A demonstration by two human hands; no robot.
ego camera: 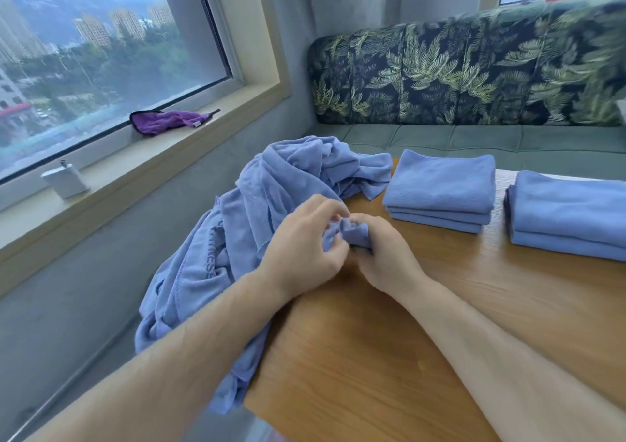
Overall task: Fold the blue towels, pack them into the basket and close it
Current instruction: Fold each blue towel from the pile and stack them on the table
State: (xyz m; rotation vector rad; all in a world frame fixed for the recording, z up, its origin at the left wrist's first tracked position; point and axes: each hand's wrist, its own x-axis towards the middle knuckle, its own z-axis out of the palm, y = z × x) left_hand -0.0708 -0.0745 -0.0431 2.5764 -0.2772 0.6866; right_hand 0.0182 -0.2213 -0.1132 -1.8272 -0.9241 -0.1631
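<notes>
Wooden table (372, 357) beside a wide window carries the work; near its middle, toward the left edge, the two hands meet. The left hand (301, 248) curls its fingers round a bunched corner of a blue towel (354, 231); the right hand (386, 258) pinches the same bunch from the other side — both grasping, neither free. That towel seems to run back into a crumpled heap (271, 184) which covers the table's far left corner and spills over the left edge. Along the far edge, just right of the heap, sits one folded stack (440, 184); a second folded stack (569, 211) lies at the right edge, near the first but apart from it. No basket shows.

The step looks like finding a corner to start the next fold — folding partway done, packing and closing not yet begun. To do it well, I judge, the hands should work apart along one hem until each holds a true corner; then lift the towel clear of the heap so nothing drags along, lay it flat on the bare wood, and match edges before creasing, to the size of the stacks.

On the windowsill (135, 158) lie a purple cloth (162, 121) and a small white container (66, 180); a leaf-patterned bench back (474, 75) stands beyond the table.
</notes>
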